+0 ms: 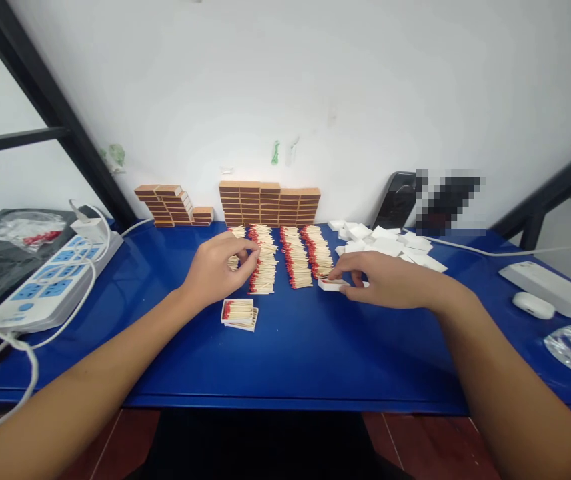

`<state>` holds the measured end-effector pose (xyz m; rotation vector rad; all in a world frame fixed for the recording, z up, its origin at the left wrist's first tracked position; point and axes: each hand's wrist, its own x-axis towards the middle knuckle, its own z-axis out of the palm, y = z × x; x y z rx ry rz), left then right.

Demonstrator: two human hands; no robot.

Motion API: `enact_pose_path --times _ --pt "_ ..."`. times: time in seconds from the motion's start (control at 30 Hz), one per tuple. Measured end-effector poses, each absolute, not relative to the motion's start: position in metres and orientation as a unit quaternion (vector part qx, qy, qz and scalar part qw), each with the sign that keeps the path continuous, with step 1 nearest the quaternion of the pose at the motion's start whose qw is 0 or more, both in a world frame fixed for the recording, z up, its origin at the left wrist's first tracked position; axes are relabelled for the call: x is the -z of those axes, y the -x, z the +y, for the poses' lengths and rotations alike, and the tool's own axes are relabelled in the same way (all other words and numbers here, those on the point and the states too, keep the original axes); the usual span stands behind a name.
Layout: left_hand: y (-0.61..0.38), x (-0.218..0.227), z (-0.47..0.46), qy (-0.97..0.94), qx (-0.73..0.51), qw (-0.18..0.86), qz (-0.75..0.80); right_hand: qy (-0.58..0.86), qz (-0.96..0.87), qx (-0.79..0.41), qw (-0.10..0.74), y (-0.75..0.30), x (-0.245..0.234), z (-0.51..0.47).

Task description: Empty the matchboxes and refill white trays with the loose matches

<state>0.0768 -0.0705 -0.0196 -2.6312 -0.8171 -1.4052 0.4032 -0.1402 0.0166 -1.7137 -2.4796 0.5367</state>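
Over the left rows of red-tipped matches point(264, 267), my left hand point(218, 268) is closed in a pinch, thumb and forefinger together. What it holds, if anything, is too small to make out. My right hand point(380, 280) grips a small white matchbox tray point(332, 286) just in front of the right-hand rows of matches point(296, 260). My fingers cover part of that tray, and its contents are mostly hidden. Below my left hand lie two white trays point(239, 312) filled with matches, one stacked askew on the other.
Brown matchboxes point(270, 203) stand stacked against the wall, with a smaller stack point(165, 205) to their left. White trays point(385, 241) lie heaped at the back right, near a leaning black phone point(395, 200). A power strip point(55, 280) with cables is at left; a white case point(533, 305) sits right.
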Motion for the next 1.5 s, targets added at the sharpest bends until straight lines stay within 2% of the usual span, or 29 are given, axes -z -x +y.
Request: enact_pose_path --times 0.67,0.97,1.23,1.5 --pt "-0.077 0.017 -0.072 0.852 0.46 0.026 -0.25 0.551 -0.817 -0.148 0.08 -0.402 -0.016 -0.134" --pt "-0.076 0.017 -0.072 0.85 0.464 0.032 -0.247 0.569 -0.799 -0.187 0.056 -0.4 -0.014 -0.136" --pt "-0.077 0.018 -0.072 0.853 0.457 0.034 -0.25 0.553 -0.812 -0.096 0.16 -0.4 -0.008 -0.124" --pt "-0.076 0.018 -0.072 0.851 0.459 0.03 -0.252 0.502 -0.84 -0.106 0.177 -0.399 0.01 -0.111"
